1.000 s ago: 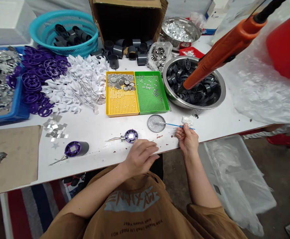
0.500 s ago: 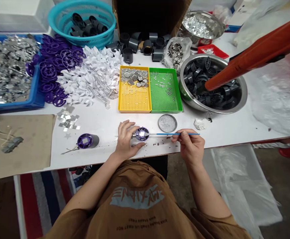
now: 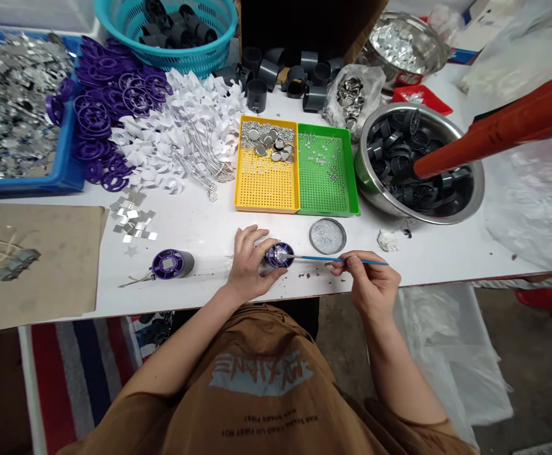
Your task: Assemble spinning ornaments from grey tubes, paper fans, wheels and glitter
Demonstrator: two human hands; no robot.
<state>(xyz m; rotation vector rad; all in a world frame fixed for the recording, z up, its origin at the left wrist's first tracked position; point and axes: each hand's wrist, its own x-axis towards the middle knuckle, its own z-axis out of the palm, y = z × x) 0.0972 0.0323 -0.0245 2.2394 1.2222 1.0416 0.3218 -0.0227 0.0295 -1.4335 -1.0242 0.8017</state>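
Observation:
My left hand [image 3: 251,262] is closed round a dark cylinder [image 3: 279,254] topped with a purple spoked ring, thumb and fingers on its sides. A small silvery square shows at the middle of the ring. In my right hand [image 3: 370,278] a thin blue-handled paintbrush [image 3: 323,258] is pinched, its tip touching the centre of the ring. A shallow round dish [image 3: 327,236] with a clear, glossy substance lies just beyond the brush. Further left on the table, a second dark cylinder with a purple ring [image 3: 172,263] has a pale cord beside it.
Silvery square plates [image 3: 134,216] lie at left, near a cardboard sheet [image 3: 67,265]. Behind are yellow [image 3: 266,189] and green trays [image 3: 325,199] of small metal parts, white curled pieces [image 3: 181,126] and purple rings [image 3: 95,114]. An orange-red bar [image 3: 503,129] slants over a steel bowl [image 3: 475,196].
The view has shifted slightly. My left thumb and fingers have closed in around the cylinder, and the brush tip has moved onto the middle of its purple ring.

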